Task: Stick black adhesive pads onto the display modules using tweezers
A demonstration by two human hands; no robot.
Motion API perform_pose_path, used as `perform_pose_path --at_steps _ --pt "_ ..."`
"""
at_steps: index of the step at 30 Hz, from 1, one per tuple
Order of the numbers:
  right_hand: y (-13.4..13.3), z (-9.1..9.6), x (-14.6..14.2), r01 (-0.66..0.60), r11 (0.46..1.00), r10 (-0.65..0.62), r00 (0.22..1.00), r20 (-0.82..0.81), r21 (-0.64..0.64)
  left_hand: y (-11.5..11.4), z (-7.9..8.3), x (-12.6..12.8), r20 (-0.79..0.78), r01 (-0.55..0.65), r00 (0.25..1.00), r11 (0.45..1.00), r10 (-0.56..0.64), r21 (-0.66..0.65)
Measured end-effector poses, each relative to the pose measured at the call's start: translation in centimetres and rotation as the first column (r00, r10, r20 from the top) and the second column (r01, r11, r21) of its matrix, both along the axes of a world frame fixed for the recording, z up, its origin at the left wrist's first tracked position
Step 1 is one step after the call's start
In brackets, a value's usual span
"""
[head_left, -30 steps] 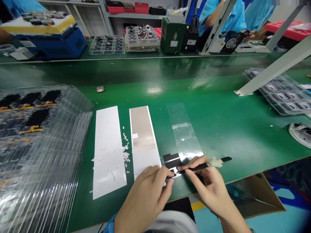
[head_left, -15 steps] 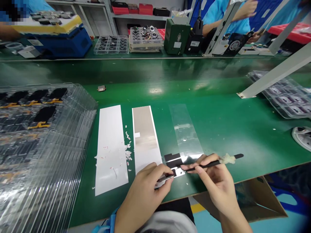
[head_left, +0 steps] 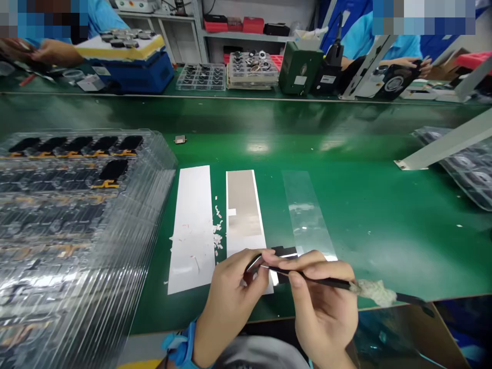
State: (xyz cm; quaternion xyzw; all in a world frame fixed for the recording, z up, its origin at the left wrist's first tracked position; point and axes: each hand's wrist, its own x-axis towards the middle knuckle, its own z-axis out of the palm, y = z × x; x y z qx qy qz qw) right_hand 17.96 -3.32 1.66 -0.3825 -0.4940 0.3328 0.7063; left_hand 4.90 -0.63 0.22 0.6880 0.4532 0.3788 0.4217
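Green workbench [head_left: 384, 230] on a factory line carries three long strips laid side by side; all positions here are taken from the middle one, a silver-faced strip [head_left: 242, 205]. To its left lie a white strip [head_left: 191, 241] and a scatter of small white scraps [head_left: 217, 238], with a stack of clear trays [head_left: 88, 230] holding black parts farther left. To its right lies a clear film strip [head_left: 305, 210]. Just off its lower right corner, black film pieces [head_left: 286, 251] sit partly behind the hands. The left hand [head_left: 226, 302] is closed, pinching a small shiny piece [head_left: 253, 264] near that corner; the piece is too small and too covered to identify. The right hand [head_left: 323, 307] is closed on a black pick [head_left: 326, 281] with a cloth wrap [head_left: 374, 292] around its shaft, and the pick's tip appears to meet the shiny piece. Far beyond the strip, a co-worker's hand [head_left: 57, 51] is apart from the person's own. Assessment: both hands are best kept braced and close together, with the tip used at a shallow angle and light pressure, so the small piece does not bend or collect scraps.
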Motion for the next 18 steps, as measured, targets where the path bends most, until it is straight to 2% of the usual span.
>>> perform_pose_path --at_steps 8,12,18 --pt "0.7 -0.6 -1.3 0.081 0.996 -0.082 0.996 0.028 0.024 0.0 0.0 -0.4 -0.010 -0.020 1.000 0.999 0.021 0.030" --pt "0.9 -1.0 -1.4 0.088 0.996 -0.089 0.995 0.035 0.033 0.0 0.3 -0.5 0.017 0.019 1.000 1.000 -0.019 0.020" --pt "1.1 -1.4 -1.3 0.094 0.996 -0.093 0.993 0.075 -0.002 -0.1 0.4 -0.7 0.006 0.015 1.000 1.000 -0.015 0.021"
